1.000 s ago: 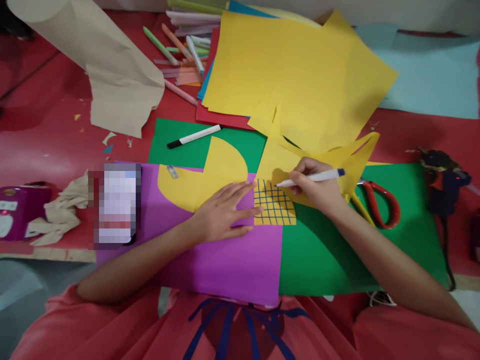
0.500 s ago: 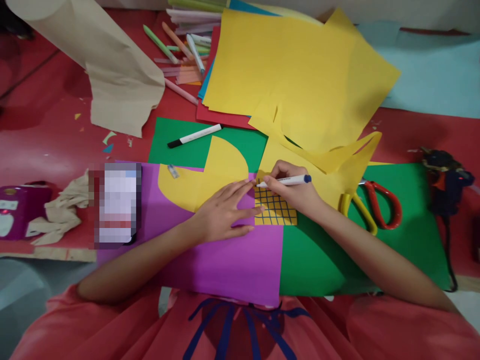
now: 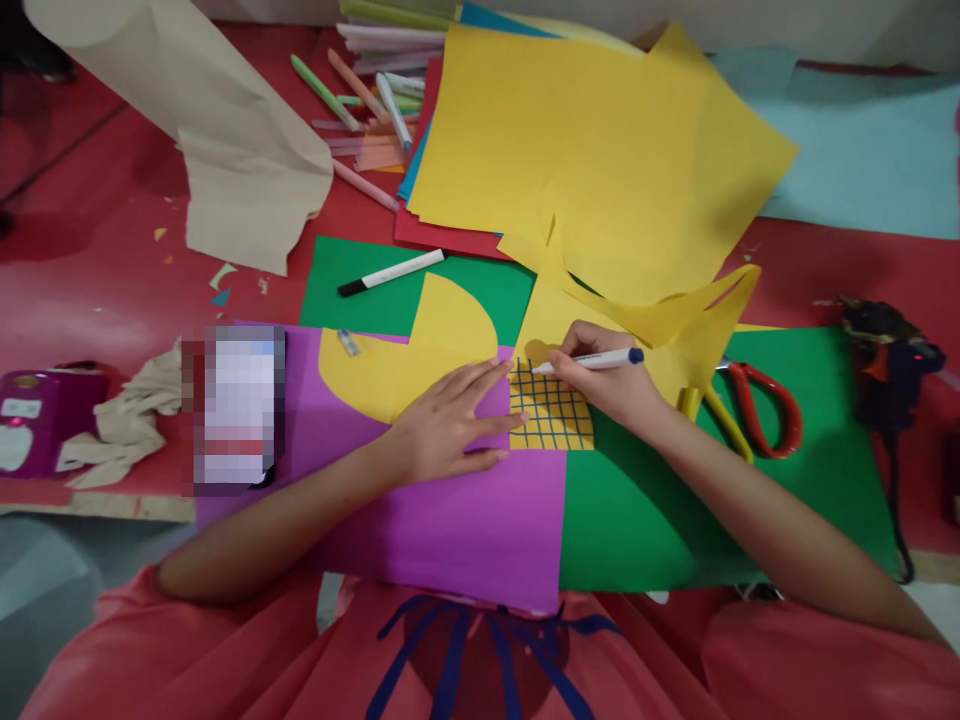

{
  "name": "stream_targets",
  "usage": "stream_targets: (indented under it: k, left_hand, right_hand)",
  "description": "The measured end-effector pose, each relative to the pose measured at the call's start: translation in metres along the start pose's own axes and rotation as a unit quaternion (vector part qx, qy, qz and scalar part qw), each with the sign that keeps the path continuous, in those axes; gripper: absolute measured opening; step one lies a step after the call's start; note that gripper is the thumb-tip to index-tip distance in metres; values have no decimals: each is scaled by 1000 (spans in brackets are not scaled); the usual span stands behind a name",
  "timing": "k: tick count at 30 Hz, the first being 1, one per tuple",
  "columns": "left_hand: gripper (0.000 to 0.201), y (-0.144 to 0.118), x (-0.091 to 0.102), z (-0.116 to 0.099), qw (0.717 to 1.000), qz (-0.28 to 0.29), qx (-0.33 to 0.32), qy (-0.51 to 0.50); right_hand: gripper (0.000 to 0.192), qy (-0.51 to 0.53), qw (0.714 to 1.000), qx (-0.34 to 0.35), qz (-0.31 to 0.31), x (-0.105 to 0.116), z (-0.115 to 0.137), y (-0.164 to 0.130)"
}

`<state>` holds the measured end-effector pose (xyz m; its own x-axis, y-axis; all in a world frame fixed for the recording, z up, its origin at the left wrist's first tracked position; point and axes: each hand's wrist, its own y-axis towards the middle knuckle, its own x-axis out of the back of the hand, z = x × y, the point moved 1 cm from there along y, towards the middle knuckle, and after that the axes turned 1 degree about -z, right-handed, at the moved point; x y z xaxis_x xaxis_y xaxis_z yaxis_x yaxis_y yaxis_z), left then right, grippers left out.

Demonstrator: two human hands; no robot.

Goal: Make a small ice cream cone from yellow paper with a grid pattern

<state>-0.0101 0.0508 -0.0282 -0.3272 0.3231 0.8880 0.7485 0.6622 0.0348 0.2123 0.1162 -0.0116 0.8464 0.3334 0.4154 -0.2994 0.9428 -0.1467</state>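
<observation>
right hand (image 3: 607, 385) grips marker (image 3: 592, 361), tip on yellow grid piece (image 3: 551, 418) | left hand (image 3: 450, 425) open, flat, pinning its edge | risk: piece slips, lines skew; fingers smudge wet ink

A pixelated block (image 3: 238, 408) left of the purple sheet (image 3: 420, 520) hides whatever lies there. The right hand (image 3: 611, 385) covers the gridded yellow piece's (image 3: 551, 420) upper right corner. Beyond it, the scissors' (image 3: 739, 410) blades vanish under yellow paper (image 3: 600, 150).

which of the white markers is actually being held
The blue-capped marker in the right hand, tip on the gridded yellow piece. The black-capped marker lies untouched on green paper.
</observation>
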Motion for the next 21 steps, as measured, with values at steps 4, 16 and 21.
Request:
stream_targets:
  k: [4, 16, 21]
  left_hand:
    - [40, 0, -1, 0, 1000, -7, 2, 2]
    - [40, 0, 0, -1, 1000, -6, 2, 0]
    - [40, 0, 1, -2, 1000, -4, 11, -4]
  right_hand:
    - [24, -16, 1000, -8, -13, 7, -3, -2]
    - [23, 0, 999, -37, -38, 17, -7, -6]
    - [23, 65, 995, -55, -43, 18, -8, -5]
